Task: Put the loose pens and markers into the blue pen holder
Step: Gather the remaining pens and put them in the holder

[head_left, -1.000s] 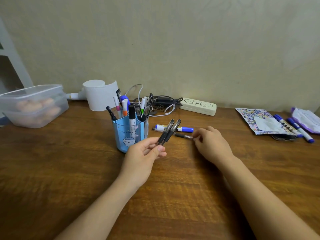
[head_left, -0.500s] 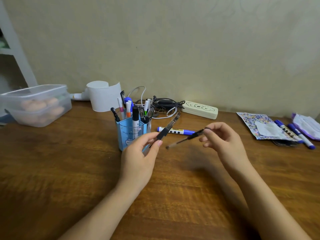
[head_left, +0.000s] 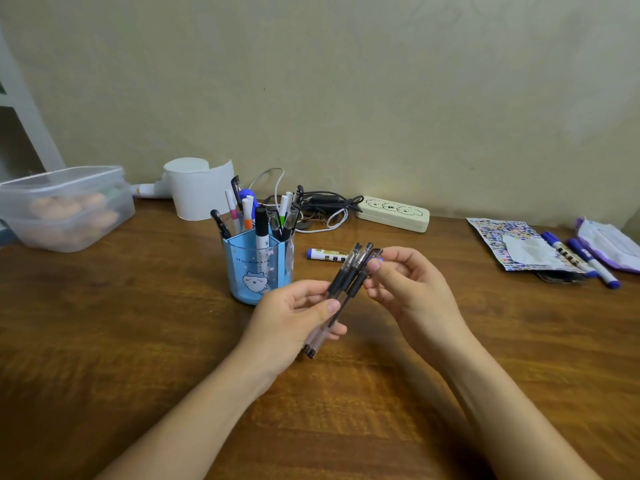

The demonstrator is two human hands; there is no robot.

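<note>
The blue pen holder point(head_left: 254, 270) stands on the wooden desk point(head_left: 138, 341), holding several pens and markers. My left hand point(head_left: 289, 320) grips a bundle of three black gel pens point(head_left: 346, 280) just right of the holder, caps pointing up and away. My right hand point(head_left: 412, 292) pinches the capped end of the rightmost pen in that bundle. A white and blue marker point(head_left: 327, 254) lies on the desk behind the hands, partly hidden. Two blue markers point(head_left: 581, 259) lie at the far right.
A clear plastic box point(head_left: 65, 207) sits far left. A white paper roll point(head_left: 197, 188), tangled cables point(head_left: 322, 209) and a cream power strip point(head_left: 394, 213) line the wall. A patterned pouch point(head_left: 509, 237) and purple packet point(head_left: 609, 244) lie at right.
My right hand lifted a black pen from the desk and brought it to the two pens in my left hand. The three now sit together.
</note>
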